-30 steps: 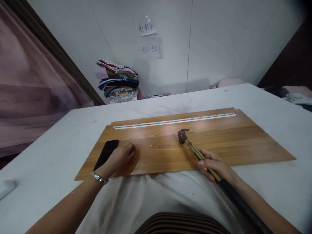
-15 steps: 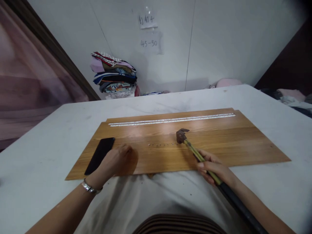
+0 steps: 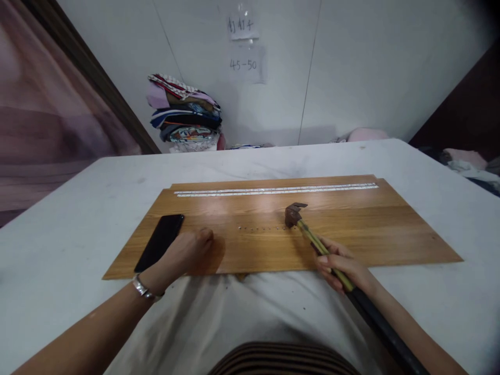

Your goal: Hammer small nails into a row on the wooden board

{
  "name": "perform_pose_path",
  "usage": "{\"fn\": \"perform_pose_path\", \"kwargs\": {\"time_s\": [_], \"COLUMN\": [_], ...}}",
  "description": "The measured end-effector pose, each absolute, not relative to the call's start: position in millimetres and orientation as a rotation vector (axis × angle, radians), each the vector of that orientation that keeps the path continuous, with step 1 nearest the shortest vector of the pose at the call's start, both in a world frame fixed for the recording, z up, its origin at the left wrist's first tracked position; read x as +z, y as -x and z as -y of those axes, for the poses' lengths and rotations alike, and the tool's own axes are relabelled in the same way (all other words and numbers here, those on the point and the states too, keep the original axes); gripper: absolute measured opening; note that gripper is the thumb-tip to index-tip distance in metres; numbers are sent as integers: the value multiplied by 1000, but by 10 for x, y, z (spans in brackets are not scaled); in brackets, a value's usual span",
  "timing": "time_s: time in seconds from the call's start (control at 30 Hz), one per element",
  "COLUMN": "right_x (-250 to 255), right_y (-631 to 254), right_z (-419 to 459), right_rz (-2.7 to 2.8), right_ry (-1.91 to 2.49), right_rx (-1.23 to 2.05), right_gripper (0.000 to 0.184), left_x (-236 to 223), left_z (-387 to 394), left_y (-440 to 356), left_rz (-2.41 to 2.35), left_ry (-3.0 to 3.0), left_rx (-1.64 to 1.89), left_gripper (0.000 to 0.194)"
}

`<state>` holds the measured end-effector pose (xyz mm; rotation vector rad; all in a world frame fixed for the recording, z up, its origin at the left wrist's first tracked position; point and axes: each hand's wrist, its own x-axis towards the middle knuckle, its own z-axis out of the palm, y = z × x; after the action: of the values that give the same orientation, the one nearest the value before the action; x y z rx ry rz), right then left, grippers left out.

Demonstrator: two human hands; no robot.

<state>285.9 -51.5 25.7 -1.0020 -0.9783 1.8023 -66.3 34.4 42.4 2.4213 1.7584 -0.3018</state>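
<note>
My right hand [image 3: 341, 265] is wrapped round the handle of a claw hammer [image 3: 292, 214], below its rusty head. The hammer head is over a wooden board [image 3: 250, 255], at the right end of a row of small nails [image 3: 258, 229]. Whether it touches the board I cannot tell. Its dark grip runs back under my right forearm. To the left, my left hand [image 3: 191, 250] rests on the board with fingers curled closed; anything inside them is hidden. A black phone [image 3: 160, 242] lies just left of that hand.
Two white printed strips [image 3: 273, 190] run along the board's far side. The board lies on a white table [image 3: 70, 208]. Folded clothes [image 3: 185, 112] are stacked behind the table, below handwritten papers [image 3: 246, 65] on the wall. Small dark specks dot the cloth in front.
The camera view has shifted slightly. Both hands hold nearly the same places on the board, and the hammer is still in my right hand, its head a little further right.
</note>
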Motion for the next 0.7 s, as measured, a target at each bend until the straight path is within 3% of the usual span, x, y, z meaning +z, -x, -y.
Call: {"fn": "perform_pose_path", "kwargs": {"time_s": [0.3, 0.7], "right_x": [292, 310], "right_y": [-2918, -2931], "right_z": [578, 609], "right_rz": [1048, 1113], "right_ry": [1153, 1224], "right_rx": [1816, 1764], "right_gripper": [26, 31], "left_x": [305, 417], "left_z": [-214, -87], "left_y": [848, 778], "left_rz": [-1765, -1885], "left_ry": [-2259, -2275], "left_rx": [247, 117], "left_gripper": [15, 19]}}
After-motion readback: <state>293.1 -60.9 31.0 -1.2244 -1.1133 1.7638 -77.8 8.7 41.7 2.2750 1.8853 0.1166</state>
